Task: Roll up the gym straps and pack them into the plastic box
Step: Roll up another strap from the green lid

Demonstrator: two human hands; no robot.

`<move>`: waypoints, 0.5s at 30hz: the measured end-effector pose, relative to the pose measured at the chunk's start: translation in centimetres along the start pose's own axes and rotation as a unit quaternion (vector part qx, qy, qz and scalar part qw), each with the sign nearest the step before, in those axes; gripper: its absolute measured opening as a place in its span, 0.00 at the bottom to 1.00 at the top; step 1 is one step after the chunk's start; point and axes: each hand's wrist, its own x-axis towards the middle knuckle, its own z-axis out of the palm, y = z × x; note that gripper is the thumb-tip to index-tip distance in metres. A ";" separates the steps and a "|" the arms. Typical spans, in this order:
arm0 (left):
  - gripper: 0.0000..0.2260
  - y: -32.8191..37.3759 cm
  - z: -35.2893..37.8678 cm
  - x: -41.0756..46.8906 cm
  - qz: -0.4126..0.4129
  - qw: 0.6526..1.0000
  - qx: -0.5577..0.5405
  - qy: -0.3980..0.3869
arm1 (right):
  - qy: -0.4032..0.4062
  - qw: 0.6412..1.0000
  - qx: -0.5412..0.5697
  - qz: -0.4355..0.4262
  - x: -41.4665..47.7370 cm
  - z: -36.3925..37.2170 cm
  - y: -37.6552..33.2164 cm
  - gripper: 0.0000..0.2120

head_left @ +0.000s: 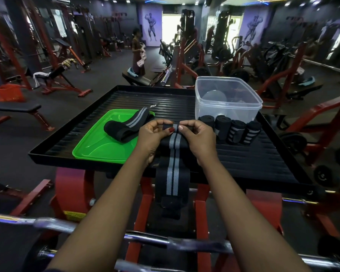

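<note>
A black gym strap with two grey stripes [172,165] runs from the black tray [253,161] over its near edge and hangs down. My left hand [152,137] and my right hand [198,138] both pinch the strap's far end, which is curled into a small roll between the fingertips. Several rolled straps [231,131] stand side by side right of my hands, against the clear plastic box [227,99]. The box stands open at the tray's far right. Another unrolled strap [126,126] lies loosely folded on the green lid [98,146].
The tray rests on a red machine frame. A chrome barbell [165,242] crosses below my forearms. Benches and red gym machines surround the tray, and a person [138,54] stands in the aisle far behind it.
</note>
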 end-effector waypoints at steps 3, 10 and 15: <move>0.07 -0.2 0.1 0.1 0.012 1.000 -0.003 0.008 | -0.006 1.000 -0.007 -0.024 -0.1 0.0 0.0 0.06; 0.11 0.0 0.2 0.0 0.049 0.998 0.022 0.022 | -0.019 1.000 0.018 -0.006 -0.1 0.2 -0.2 0.06; 0.14 -0.1 0.2 0.1 0.030 1.000 0.000 -0.010 | -0.006 1.000 0.006 -0.022 -0.2 0.1 -0.4 0.06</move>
